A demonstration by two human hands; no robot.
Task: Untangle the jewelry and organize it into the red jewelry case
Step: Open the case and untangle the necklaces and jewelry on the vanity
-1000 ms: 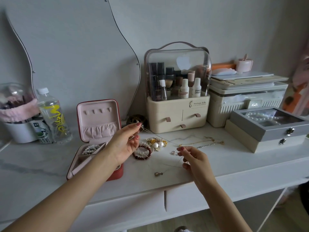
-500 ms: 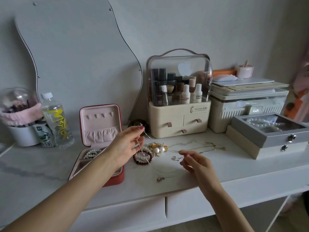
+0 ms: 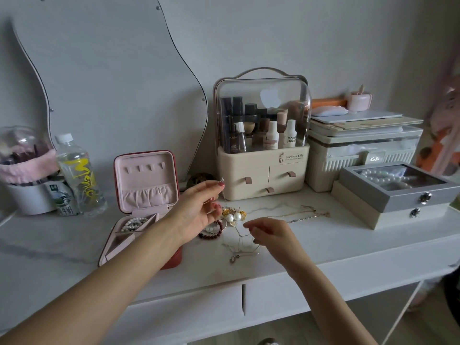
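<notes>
Risk: both hands pinch thin chain (image 3: 240, 241), left hand (image 3: 199, 207) high, right hand (image 3: 270, 231) low; hard pull cd tighten knot w/ pile.

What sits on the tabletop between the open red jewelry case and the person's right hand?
In the head view, a dark red bead bracelet lies between the red jewelry case and the right hand.

Left arm: bare, reaching in from the lower left, forearm extended forward; left hand (image 3: 199, 210) raised, palm turned inward, thumb and forefinger pinched together at the top, remaining fingers (image 3: 216, 207) loosely curled. Right arm: bare, entering from the lower right, wrist bent downward; right hand (image 3: 270, 234) held low, knuckles up, fingertips drawn together in a pinch.
</notes>
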